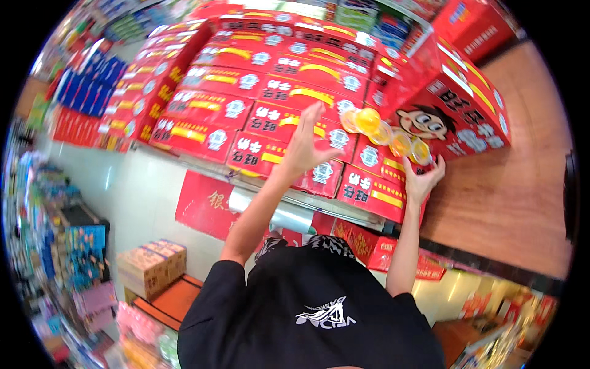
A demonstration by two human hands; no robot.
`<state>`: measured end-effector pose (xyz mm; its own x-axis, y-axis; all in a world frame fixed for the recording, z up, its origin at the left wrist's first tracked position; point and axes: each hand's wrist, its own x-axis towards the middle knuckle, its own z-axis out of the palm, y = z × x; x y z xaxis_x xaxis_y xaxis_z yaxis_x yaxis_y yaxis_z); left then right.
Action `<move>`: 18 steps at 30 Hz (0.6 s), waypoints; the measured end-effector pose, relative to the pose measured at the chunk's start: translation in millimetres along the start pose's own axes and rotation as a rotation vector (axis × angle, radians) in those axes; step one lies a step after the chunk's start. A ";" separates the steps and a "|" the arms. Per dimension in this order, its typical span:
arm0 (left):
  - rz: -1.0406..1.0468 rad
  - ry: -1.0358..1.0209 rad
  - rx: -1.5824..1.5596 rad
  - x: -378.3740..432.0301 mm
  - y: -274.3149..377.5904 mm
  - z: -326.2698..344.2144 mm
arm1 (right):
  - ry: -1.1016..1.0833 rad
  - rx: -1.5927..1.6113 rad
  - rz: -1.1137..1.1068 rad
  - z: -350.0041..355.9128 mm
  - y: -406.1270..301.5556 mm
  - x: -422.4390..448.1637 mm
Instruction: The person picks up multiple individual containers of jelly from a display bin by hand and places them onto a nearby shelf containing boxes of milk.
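Note:
A line of yellow-orange jelly cups with clear rims runs across the top of a stack of red drink cartons. One rounder yellow cup near the line's far end appears to sit higher than the others. My right hand is at the near end, its thumb and fingers spread around the last cup; whether they grip it is unclear. My left hand hovers over the cartons to the left of the cups, fingers extended, thumb apart, holding nothing.
A large red carton with a cartoon face stands right behind the cups. Beyond it lies a brown wooden surface. Another carton stack rises at left. Below are a cardboard box and a silvery roll. Crowded shelves line the far left.

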<state>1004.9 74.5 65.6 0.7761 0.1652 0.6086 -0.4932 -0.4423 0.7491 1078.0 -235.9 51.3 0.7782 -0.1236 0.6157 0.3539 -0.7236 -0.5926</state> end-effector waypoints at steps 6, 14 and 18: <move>-0.099 0.083 0.197 -143.9 81.9 -18.5 | -0.019 -0.155 -0.192 -0.3 -5.7 -0.8; -0.618 0.381 0.179 -313.2 156.7 29.2 | -0.113 -0.061 -0.512 -2.5 -26.5 -8.4; -0.864 0.600 0.095 -356.8 171.7 62.2 | -0.244 0.191 -0.644 -1.0 -29.6 -7.2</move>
<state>667.7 -115.3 -39.2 0.5150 0.8541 -0.0725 0.1871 -0.0294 0.9819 1061.4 -214.3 64.9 0.4704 0.4597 0.7532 0.8494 -0.4674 -0.2451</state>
